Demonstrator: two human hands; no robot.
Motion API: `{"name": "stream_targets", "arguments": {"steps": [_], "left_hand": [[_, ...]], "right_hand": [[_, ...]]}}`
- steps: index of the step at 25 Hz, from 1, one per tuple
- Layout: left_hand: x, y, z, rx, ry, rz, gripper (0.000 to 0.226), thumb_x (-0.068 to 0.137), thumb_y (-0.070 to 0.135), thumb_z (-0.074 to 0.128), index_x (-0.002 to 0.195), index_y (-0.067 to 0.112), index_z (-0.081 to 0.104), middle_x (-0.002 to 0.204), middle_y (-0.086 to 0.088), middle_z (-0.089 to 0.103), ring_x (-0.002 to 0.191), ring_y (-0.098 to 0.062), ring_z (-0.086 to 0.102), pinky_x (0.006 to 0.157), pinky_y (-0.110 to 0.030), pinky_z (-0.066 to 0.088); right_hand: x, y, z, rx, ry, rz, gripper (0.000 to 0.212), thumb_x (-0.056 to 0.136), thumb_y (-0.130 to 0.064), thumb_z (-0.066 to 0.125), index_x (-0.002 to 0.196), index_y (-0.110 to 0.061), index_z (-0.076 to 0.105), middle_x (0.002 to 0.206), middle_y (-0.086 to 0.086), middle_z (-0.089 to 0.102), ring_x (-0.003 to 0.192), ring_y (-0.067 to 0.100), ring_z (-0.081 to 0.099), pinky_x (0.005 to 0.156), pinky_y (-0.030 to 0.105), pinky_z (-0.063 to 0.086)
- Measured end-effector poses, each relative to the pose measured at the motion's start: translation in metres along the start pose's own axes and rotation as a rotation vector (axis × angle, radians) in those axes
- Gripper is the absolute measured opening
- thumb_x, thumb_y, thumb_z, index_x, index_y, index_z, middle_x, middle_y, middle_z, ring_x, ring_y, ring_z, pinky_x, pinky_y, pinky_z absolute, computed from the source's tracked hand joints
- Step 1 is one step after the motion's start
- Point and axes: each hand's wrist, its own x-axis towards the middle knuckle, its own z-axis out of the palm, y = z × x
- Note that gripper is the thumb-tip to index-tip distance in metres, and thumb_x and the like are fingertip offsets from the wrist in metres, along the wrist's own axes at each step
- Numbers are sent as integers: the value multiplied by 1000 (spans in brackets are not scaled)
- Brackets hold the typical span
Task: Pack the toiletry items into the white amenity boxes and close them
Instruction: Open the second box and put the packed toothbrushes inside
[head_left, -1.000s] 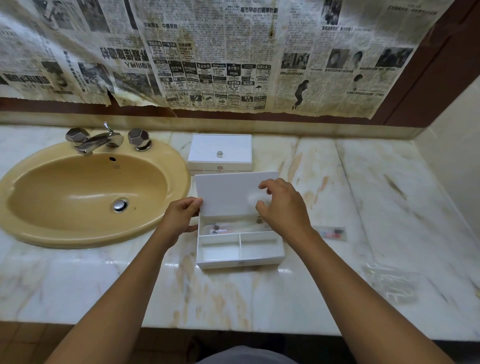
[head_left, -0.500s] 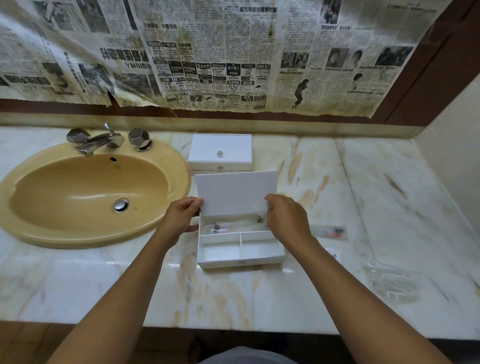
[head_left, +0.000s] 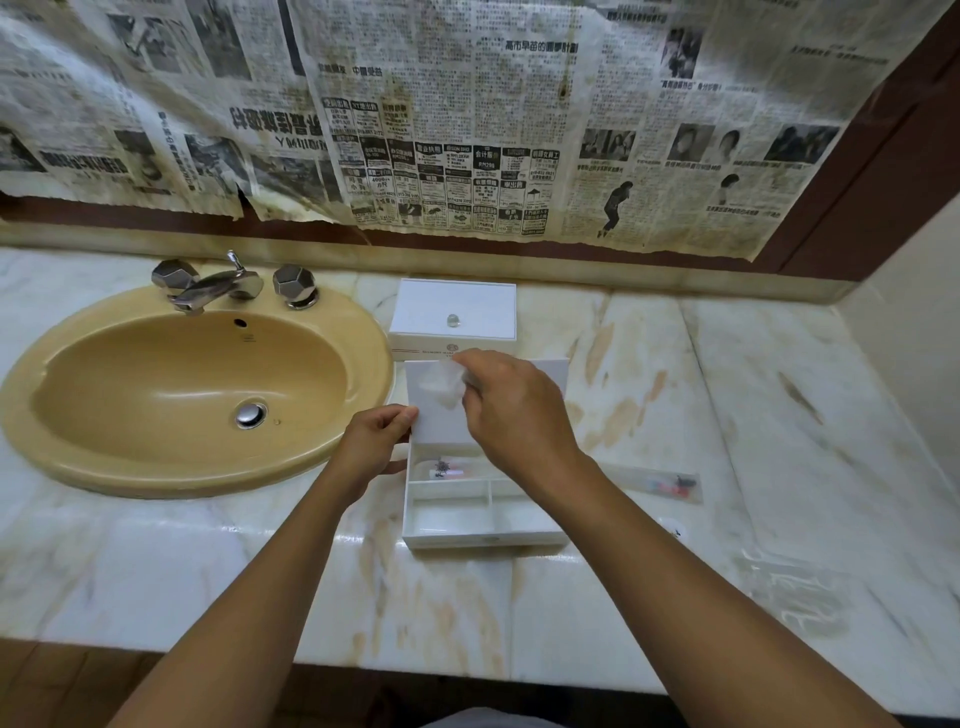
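An open white amenity box (head_left: 483, 525) stands on the marble counter, its lid (head_left: 545, 371) raised upright. My left hand (head_left: 379, 441) pinches the lid's left edge. In front of the lid, my right hand (head_left: 514, 410) pinches a clear plastic packet (head_left: 441, 387) above the box. The box's back compartment holds a small wrapped item (head_left: 444, 467); its two front compartments look bare. A second white box (head_left: 452, 314), closed, with a small knob on top, stands just behind.
A tan sink (head_left: 192, 395) with a chrome tap (head_left: 213, 286) lies to the left. To the right on the counter are a flat wrapped packet (head_left: 670, 483), a small round item (head_left: 674, 531) and crumpled clear plastic (head_left: 795, 592). Newspaper covers the wall.
My right hand has risen from the box's right side to the upper left and now holds a clear packet before the lid. My left hand has stayed on the lid's edge.
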Motion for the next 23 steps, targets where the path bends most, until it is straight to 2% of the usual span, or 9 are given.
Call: {"name": "stream_targets", "arguments": {"steps": [4,7,8,10,12,15,18,20,23], "left_hand": [[0,1,1,17,9,5,23,100,23,53,95,6,69,89,-1,66,85,-11,65,57,-25,54],[-2,3,1,65,18,18,24,100,26,54,87,11,67,67,15,60,64,4,58,56,-24,51],[-2,3,1,73,8,28,24,100,27,54,86,13,67,67,16,62,64,5,59,54,-22,50],[-1,2,1,53,-5,31,25,100,27,54,90,10,69,82,5,67,76,-2,64,49,-19,50],[0,2,0,40,-6,20,27,100,26,54,95,5,69,92,-4,68,84,-9,65,49,-17,50],[1,1,-2,38,-24,10,30,100,28,55,99,1,68,96,-7,67,90,-13,65,52,-20,51],[2,0,-3,32,-28,4,30,99,29,55,98,3,69,96,-6,67,91,-14,65,55,-23,53],[3,-1,-3,38,-26,5,29,99,30,56,96,5,70,96,-5,69,92,-15,65,60,-29,57],[3,-1,-3,52,-21,7,28,99,29,55,96,7,71,94,-4,70,90,-13,66,65,-34,56]], "right_hand": [[1,7,26,-184,-263,20,21,87,-7,58,106,-13,66,99,7,70,89,28,63,70,31,48],[1,11,45,-305,-426,42,20,86,-13,65,106,-12,68,97,10,68,80,27,61,75,32,51],[2,12,52,-333,-451,37,19,86,-12,63,105,-11,68,96,10,67,76,26,58,73,32,50],[3,13,63,-364,-508,37,16,88,-10,60,104,-10,65,98,12,64,74,25,52,70,31,43],[2,15,74,-370,-575,48,19,91,-13,57,109,-8,61,104,12,62,84,26,57,72,32,42],[-2,21,83,-338,-662,84,24,92,-13,57,115,-7,59,109,13,61,96,29,59,78,33,45],[-3,28,80,-284,-672,139,22,92,-17,56,112,-8,61,107,12,61,92,28,59,74,31,43],[-5,29,71,-252,-620,143,23,91,-22,58,109,-12,66,104,10,65,87,25,58,73,31,46],[-13,23,64,-168,-514,65,24,93,-27,55,105,-16,72,102,6,63,92,23,56,76,34,47]]}}
